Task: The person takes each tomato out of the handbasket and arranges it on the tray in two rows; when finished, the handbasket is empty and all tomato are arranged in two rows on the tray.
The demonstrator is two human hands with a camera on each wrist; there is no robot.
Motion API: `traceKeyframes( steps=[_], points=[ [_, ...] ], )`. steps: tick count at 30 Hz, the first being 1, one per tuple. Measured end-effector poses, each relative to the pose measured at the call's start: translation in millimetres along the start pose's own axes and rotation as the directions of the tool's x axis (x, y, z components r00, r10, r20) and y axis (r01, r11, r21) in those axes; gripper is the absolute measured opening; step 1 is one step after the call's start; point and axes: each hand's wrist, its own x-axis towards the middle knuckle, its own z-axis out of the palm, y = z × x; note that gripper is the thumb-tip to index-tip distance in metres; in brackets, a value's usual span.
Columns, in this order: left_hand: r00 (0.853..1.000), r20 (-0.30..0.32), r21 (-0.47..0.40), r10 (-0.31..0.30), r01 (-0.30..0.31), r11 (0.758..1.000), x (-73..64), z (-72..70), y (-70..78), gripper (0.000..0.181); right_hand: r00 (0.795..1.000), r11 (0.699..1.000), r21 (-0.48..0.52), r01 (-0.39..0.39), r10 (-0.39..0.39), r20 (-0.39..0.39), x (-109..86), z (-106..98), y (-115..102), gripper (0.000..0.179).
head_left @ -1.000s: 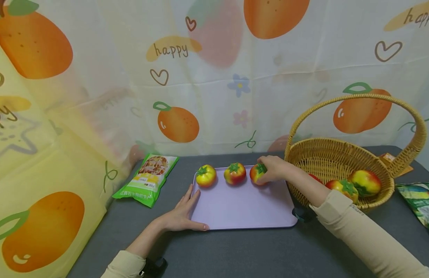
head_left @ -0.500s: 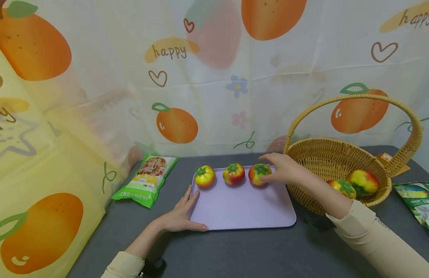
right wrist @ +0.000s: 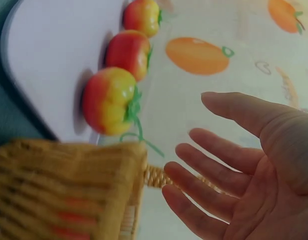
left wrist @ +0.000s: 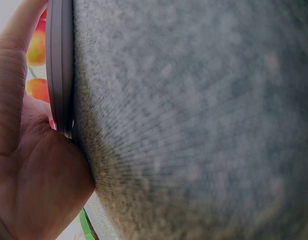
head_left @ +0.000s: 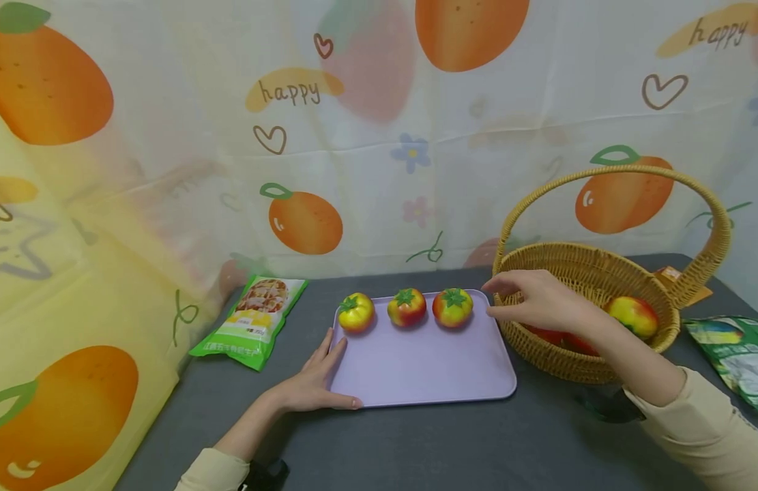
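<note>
Three red-and-yellow tomatoes with green leaf tops stand in a row along the back of a lilac tray (head_left: pixel 421 372): a left tomato (head_left: pixel 356 313), a middle tomato (head_left: pixel 406 308) and a right tomato (head_left: pixel 453 308). My left hand (head_left: pixel 314 382) rests spread at the tray's front left corner, thumb along the front edge. My right hand (head_left: pixel 541 300) holds nothing, its fingers apart in the right wrist view, over the near left rim of the wicker basket (head_left: pixel 557 365). Inside the basket, a tomato (head_left: pixel 633 317) shows beside other red ones partly hidden by my right arm.
A green snack bag (head_left: pixel 252 320) lies left of the tray. Another green packet (head_left: pixel 731 358) is on the right, and a small orange-brown packet (head_left: pixel 692 286) sits behind the basket. The basket's tall handle (head_left: pixel 612 170) arches over it. A fruit-print cloth (head_left: pixel 379 170) hangs behind the table.
My right hand has let go of the right tomato and moved right, from the tray to the basket's rim. My left hand stays at the tray corner. The head view has shifted slightly.
</note>
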Motion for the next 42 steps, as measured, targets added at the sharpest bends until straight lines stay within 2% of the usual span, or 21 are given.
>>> traceKeyframes(
  steps=[8, 10, 13, 17, 19, 22, 26, 30, 38, 42],
  points=[
    [1.0, 0.003, -0.003, -0.001, 0.001, 1.0, -1.3, -0.5, -0.6, 0.118, 0.999, 0.999, -0.009, -0.044, 0.044, -0.024, -12.1, -15.0, 26.7, 0.033],
    [1.0, 0.0, -0.004, 0.0, 0.0, 1.0, -1.4, -0.9, -0.6, 0.118, 0.998, 0.998, -0.023, -0.057, 0.057, -0.001, -12.3, -18.1, 36.7, 0.036],
    [1.0, -0.003, -0.005, -0.002, 0.002, 1.0, -1.1, -1.1, -0.9, 0.118, 0.992, 0.995, -0.045, -0.084, 0.088, 0.086, -9.9, -21.8, 51.7, 0.042],
    [1.0, -0.004, -0.007, -0.005, 0.005, 1.0, -1.1, -1.2, -1.0, 0.118, 0.962, 0.988, -0.03, -0.154, 0.156, 0.224, -4.2, -24.1, 67.2, 0.05],
    [1.0, -0.002, -0.005, -0.007, 0.007, 1.0, -1.2, -1.3, -1.1, 0.119, 0.941, 0.982, -0.006, -0.189, 0.183, 0.286, -1.0, -24.0, 72.6, 0.054],
    [1.0, 0.002, -0.003, -0.013, 0.013, 1.0, -1.4, -1.1, -1.2, 0.119, 0.901, 0.966, 0.038, -0.254, 0.222, 0.373, 3.0, -22.9, 79.5, 0.052],
    [1.0, 0.003, -0.01, -0.011, 0.011, 1.0, -1.7, -1.5, -0.8, 0.118, 0.863, 0.951, 0.054, -0.305, 0.252, 0.438, 4.7, -19.7, 85.2, 0.052],
    [1.0, 0.004, -0.01, -0.007, 0.007, 1.0, -1.8, -1.5, -0.5, 0.117, 0.86, 0.956, 0.028, -0.292, 0.25, 0.445, 3.0, -15.7, 87.8, 0.06],
    [1.0, 0.001, -0.003, 0.004, -0.004, 1.0, -0.5, -1.0, -0.5, 0.117, 0.871, 0.973, -0.037, -0.229, 0.222, 0.438, -0.3, -12.0, 88.8, 0.055],
    [1.0, 0.009, -0.008, -0.004, 0.004, 1.0, 0.4, -0.8, -1.0, 0.116, 0.877, 0.973, -0.036, -0.23, 0.223, 0.426, -2.0, -10.0, 90.3, 0.053]
  ],
)
